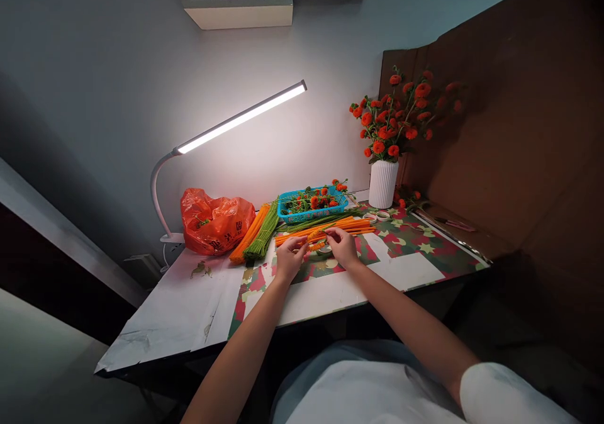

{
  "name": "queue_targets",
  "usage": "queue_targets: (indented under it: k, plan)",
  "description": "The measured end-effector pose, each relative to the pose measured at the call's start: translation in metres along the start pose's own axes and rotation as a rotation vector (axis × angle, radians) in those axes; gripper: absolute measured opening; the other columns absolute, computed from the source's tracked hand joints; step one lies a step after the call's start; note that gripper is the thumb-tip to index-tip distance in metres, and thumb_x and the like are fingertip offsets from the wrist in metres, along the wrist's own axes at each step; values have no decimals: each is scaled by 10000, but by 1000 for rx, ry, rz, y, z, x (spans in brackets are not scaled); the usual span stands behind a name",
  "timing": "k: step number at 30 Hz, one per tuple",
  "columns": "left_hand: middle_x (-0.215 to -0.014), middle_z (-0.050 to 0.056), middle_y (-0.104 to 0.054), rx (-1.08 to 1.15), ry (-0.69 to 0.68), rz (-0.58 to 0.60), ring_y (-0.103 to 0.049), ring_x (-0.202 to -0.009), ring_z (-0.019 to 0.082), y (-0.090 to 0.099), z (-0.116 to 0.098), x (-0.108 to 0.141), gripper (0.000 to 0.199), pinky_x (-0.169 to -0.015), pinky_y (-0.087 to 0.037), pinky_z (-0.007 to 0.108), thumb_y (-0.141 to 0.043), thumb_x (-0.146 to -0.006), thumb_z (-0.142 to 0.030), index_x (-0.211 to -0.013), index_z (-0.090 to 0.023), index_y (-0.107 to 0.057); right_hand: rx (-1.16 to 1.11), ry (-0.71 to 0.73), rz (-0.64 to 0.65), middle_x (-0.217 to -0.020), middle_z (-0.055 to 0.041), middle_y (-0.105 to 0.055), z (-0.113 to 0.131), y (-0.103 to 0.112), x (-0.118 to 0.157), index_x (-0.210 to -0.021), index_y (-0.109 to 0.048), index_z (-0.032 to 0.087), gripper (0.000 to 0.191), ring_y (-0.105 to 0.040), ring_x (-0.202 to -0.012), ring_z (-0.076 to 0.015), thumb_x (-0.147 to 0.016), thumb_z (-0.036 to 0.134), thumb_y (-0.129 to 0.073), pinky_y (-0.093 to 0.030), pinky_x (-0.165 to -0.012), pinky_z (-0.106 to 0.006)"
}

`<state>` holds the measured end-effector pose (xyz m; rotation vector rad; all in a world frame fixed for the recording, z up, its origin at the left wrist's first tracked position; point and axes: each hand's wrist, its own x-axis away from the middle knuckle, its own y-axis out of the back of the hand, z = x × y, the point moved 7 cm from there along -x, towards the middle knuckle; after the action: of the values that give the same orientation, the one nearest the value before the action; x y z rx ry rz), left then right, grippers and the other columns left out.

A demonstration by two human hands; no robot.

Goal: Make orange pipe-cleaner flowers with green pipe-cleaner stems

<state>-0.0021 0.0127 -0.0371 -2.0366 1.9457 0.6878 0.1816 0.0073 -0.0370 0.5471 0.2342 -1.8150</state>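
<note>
Both hands meet over the table in the head view, working on a small orange pipe cleaner piece that looks curled, with a bit of green near the right fingertips. My left hand pinches its left side. On the other side, my right hand has thumb and forefinger closed on the green end. Just behind the hands lie loose orange pipe cleaners. A blue basket with orange-red pipe cleaner flowers and green stems stands beyond them. Fine detail of the held piece is too small to make out.
To the left are bundles of orange pipe cleaners and green pipe cleaners, beside a red plastic bag. A lit desk lamp arches above. At back right stands a white vase of orange flowers, near tape rolls and a cardboard wall.
</note>
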Motion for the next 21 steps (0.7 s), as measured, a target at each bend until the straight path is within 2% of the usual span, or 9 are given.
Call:
queue_targets:
  k: [5,9,17,21]
  plan:
    - [-875,69,-696,-91,-97,44,-632,-636,142,-3,-11,3,164,-547,-514,244,-685,-729,-289,-852,-194,-740,100,78,-16,-870,-73,-693,6,2,1,-844,-683,189,215,-633,-810,-214,-754,187,-488,-507,-763,-341]
    - [-846,65,-696,-154,-153,60,-632,-638,152,-5,-16,4,138,-557,-522,260,-676,-736,-268,-840,-205,-742,170,131,-14,-885,-85,-679,11,3,2,-852,-689,187,249,-621,-845,-224,-770,146,-458,-487,-795,-352]
    - [-869,64,-695,-225,-201,42,-648,-692,171,-5,-21,5,139,-587,-537,280,-625,-780,-255,-870,-215,-723,223,156,14,-853,-84,-664,15,0,2,-832,-681,183,263,-611,-821,-225,-761,113,-437,-483,-771,-349]
    - [-868,56,-685,-255,-211,40,-633,-657,154,-5,-21,5,142,-591,-532,277,-606,-781,-206,-875,-211,-712,233,116,17,-774,-58,-668,11,-1,2,-782,-656,191,207,-613,-728,-204,-740,138,-461,-480,-691,-314]
